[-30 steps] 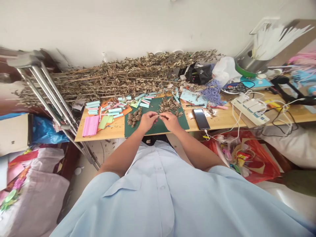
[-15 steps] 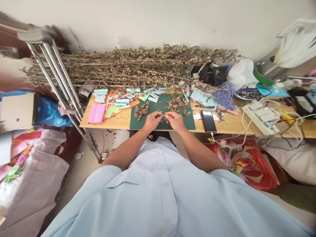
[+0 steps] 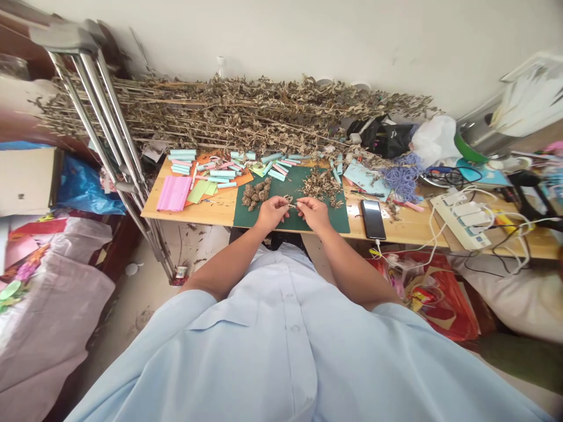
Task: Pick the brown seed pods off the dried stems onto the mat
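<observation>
My left hand (image 3: 271,213) is closed in a pinch over the green cutting mat (image 3: 244,219), with a small dried plant piece (image 3: 289,205) at its fingertips. My right hand (image 3: 315,214) faces it, thumb and forefinger pinched together near the same piece. Whatever lies between the right fingertips is too small to make out. Just beyond my left hand sits a cluster of round brown balls (image 3: 256,193) that look like clumped dried plant. A loose heap of dried leaves (image 3: 320,184) lies beyond my right hand.
Dried stalks (image 3: 246,111) line the wall. Paper rolls (image 3: 222,174) and pink paper (image 3: 173,193) lie left. A phone (image 3: 373,219) on a cable, purple cord (image 3: 402,176) and a power strip (image 3: 461,220) are right. Metal crutches (image 3: 103,117) stand at the left edge.
The view has shifted slightly. My right fingertips have drawn a little away from my left ones, while both hands stay pinched over the mat.
</observation>
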Demonstrator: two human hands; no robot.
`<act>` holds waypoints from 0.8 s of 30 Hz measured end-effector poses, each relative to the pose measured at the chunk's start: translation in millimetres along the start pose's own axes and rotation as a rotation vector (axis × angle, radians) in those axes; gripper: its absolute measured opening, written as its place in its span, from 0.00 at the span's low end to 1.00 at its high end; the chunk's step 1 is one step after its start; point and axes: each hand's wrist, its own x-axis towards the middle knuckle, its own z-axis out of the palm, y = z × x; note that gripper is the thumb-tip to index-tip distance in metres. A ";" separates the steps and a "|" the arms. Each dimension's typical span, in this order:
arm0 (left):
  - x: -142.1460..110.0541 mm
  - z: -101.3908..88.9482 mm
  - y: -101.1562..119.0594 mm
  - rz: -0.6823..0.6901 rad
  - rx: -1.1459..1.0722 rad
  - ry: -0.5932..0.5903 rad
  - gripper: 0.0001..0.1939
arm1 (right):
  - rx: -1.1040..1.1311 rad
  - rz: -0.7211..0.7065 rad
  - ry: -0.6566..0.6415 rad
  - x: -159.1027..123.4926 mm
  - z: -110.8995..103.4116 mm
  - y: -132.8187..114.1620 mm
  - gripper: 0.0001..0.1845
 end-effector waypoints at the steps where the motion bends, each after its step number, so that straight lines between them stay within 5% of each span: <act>1: 0.1 -0.2 -1.2 0.001 -0.001 -0.001 0.10 | -0.010 -0.001 0.012 1.6 0.5 0.0 0.21; 17: 3.9 -3.1 -13.2 0.053 0.090 -0.029 0.07 | -0.145 -0.181 -0.064 -8.5 7.9 -3.4 0.22; 24: 4.4 -0.1 -17.2 0.087 0.155 -0.025 0.06 | 0.011 -0.057 -0.011 -3.8 16.0 11.9 0.27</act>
